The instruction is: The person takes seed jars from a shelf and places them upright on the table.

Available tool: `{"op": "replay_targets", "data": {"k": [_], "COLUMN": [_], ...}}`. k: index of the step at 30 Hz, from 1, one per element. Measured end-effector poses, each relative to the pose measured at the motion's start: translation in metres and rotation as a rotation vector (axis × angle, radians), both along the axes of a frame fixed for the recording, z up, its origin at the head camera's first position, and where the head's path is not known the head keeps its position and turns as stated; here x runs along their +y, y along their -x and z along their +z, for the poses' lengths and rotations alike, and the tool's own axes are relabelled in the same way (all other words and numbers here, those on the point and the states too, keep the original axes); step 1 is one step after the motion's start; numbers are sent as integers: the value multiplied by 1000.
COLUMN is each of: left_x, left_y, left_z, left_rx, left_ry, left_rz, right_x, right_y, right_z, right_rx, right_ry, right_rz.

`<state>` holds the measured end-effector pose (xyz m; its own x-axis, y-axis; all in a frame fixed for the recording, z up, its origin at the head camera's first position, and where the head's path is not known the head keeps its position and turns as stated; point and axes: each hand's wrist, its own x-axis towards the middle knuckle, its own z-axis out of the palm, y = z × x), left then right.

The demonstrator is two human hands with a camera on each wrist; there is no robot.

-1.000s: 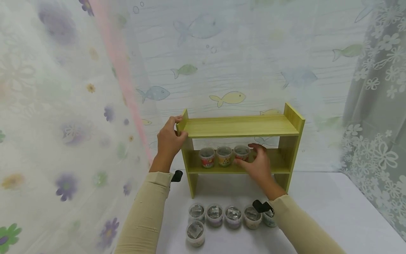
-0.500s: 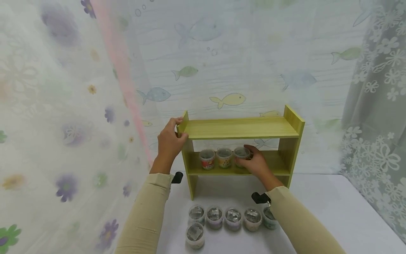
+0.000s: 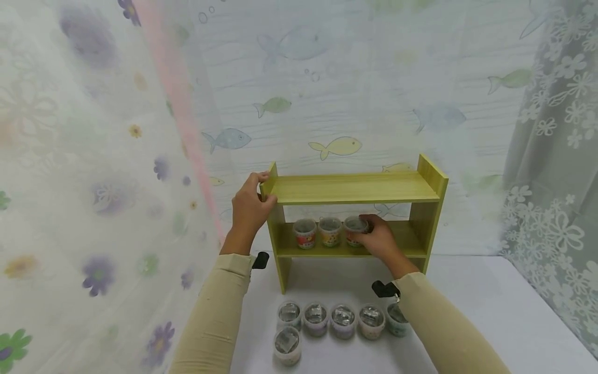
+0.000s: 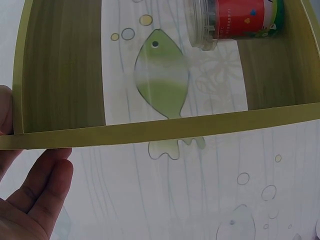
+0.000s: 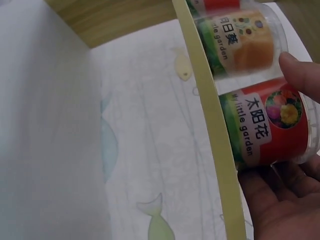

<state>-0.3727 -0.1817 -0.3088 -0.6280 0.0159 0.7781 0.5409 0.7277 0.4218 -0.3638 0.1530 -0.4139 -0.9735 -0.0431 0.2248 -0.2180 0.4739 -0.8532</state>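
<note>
A yellow-green wooden shelf point(image 3: 355, 188) stands upright at the back of the table. My left hand point(image 3: 249, 205) grips the top of its left side panel, thumb in front. On the middle board are three clear plastic cups in a row. The left one point(image 3: 305, 234) has a red label, and the middle one point(image 3: 330, 234) a yellow-orange label. My right hand point(image 3: 380, 240) holds the right-hand cup point(image 5: 265, 125) with the thumb on one side and fingers on the other. Its red label reads "My little garden" in the right wrist view.
On the white table point(image 3: 467, 296) before the shelf, several lidded cups point(image 3: 315, 319) form a row. One more cup point(image 3: 287, 346) sits in front of the row's left end. A fish-patterned curtain point(image 3: 336, 104) hangs behind the shelf.
My right hand has moved slightly left, its fingers closing in around the right-hand cup. The left hand has kept its hold on the shelf, and the cups stand about where they were.
</note>
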Motion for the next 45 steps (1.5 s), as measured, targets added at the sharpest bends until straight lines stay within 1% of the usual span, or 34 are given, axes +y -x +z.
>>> {"op": "replay_targets", "data": {"k": [5,10,17,25,30,36,45], "left_x": [0,0,0,0,1,1,0], "left_y": [0,0,-2,0,-1,-2,-1], "left_z": [2,2,-2,-1,0,1,0], "left_rx": [14,13,-7,-9,-15,-11,-9], "left_ry": [0,-4,-4,-1,-8,-7,-3], "left_rz": [-4,-6,1,7,4,3,8], "right_x": [2,1,-1,-3,-4,-4,-7], "right_y": [2,-1,-6,-12,-16,-21,-27], "right_z": [4,9,7,7,9,9,8], "right_rx": [-14,-43,-61,-31,-38,-29,13], "right_ry": [-16,-21,-35,-54,-67,-50,-46], "right_rz": [0,-8,-31,-25,-30,-27,-21]}}
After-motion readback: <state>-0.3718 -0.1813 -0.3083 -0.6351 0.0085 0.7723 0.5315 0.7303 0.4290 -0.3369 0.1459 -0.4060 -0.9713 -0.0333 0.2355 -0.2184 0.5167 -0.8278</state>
